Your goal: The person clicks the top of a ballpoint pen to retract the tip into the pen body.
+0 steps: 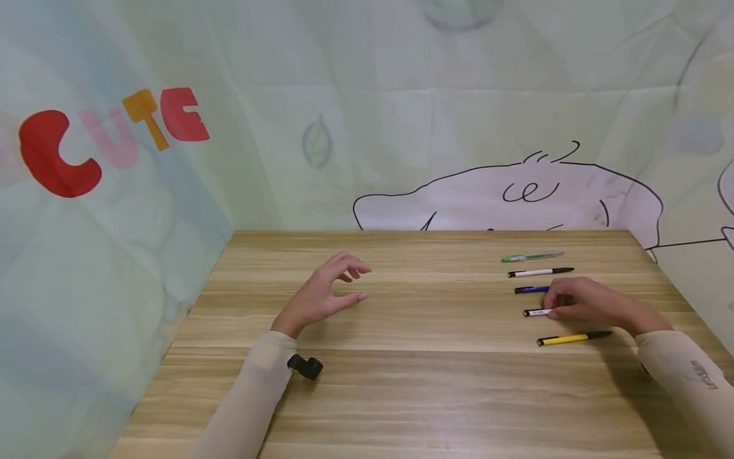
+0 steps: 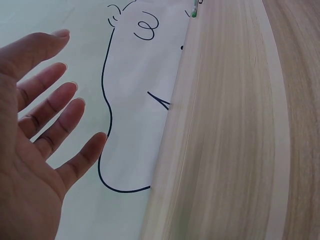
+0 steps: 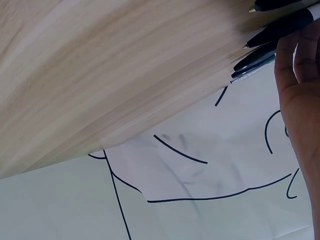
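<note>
My right hand (image 1: 585,299) is at the row of pens on the right of the table, its thumb and fingers pinching a white pen (image 1: 534,313). The hand covers the middle of that pen; its black grip and tip (image 3: 280,29) show in the right wrist view. Just beyond lies a blue pen (image 1: 529,290), partly hidden behind the fingers. A yellow pen (image 1: 568,339) with black ends lies on the near side of the hand. Over the left part of the table, my left hand (image 1: 323,290) holds nothing, its fingers loosely bent and thumb apart.
Farther back in the row lie another white pen (image 1: 539,273) and a green pen (image 1: 530,257). The wooden table (image 1: 413,395) ends at a printed cloth wall (image 1: 436,140). A black strap piece (image 1: 306,366) sits at the left cuff.
</note>
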Motion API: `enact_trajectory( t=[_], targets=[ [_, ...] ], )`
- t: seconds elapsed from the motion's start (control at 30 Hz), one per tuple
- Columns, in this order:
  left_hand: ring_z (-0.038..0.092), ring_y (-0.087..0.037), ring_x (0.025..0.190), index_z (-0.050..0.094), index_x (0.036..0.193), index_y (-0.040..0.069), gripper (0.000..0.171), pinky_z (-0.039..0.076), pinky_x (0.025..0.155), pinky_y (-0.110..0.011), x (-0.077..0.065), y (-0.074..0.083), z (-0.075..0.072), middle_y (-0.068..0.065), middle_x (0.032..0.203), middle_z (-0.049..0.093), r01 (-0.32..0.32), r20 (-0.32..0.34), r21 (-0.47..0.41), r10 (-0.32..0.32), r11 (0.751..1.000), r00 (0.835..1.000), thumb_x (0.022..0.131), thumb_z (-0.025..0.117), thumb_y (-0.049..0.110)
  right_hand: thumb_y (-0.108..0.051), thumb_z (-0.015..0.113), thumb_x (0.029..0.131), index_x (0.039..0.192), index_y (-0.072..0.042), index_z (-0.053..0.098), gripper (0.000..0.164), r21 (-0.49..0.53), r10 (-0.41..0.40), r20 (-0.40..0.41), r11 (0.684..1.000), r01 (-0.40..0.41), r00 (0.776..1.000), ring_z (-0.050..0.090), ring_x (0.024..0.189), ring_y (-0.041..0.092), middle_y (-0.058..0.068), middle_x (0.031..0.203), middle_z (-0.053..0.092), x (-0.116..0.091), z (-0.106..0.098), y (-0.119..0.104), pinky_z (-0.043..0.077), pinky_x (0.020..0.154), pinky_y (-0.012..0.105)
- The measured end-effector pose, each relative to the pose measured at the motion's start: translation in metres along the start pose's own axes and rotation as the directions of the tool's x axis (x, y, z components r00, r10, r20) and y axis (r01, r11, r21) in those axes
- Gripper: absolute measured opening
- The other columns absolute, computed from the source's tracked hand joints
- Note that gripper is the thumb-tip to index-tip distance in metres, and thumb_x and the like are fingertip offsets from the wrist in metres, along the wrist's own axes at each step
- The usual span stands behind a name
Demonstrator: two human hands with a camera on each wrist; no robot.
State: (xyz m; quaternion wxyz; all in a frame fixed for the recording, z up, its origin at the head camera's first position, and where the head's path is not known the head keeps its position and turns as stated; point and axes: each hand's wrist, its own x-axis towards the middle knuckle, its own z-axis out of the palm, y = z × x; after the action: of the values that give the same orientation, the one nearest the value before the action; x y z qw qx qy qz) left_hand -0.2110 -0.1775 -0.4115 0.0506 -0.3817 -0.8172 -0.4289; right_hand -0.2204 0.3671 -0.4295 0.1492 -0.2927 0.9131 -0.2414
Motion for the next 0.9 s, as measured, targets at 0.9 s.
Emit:
enact_trajectory(
  t=[0.9],
  targets=[
    [0.059, -0.016, 0.111, 0.063, 0.124, 0.019, 0.037, 0.055, 0.094, -0.052, 0.004, 0.001, 0.0024, 0.003, 0.124, 0.059, 0.002, -0.001, -0.013, -0.002, 1.0, 1.0, 0.091, 0.078, 0.015, 0.0, 0.073, 0.089, 0.102, -0.012, 0.068, 0.018, 0.054, 0.051, -0.046, 0.997, -0.049, 0.998, 0.063, 0.088, 0.008, -0.004, 0.094, 0.068, -0.0021, -0.0095, -0.0093, 0.058, 0.077, 0.024]
  ],
)
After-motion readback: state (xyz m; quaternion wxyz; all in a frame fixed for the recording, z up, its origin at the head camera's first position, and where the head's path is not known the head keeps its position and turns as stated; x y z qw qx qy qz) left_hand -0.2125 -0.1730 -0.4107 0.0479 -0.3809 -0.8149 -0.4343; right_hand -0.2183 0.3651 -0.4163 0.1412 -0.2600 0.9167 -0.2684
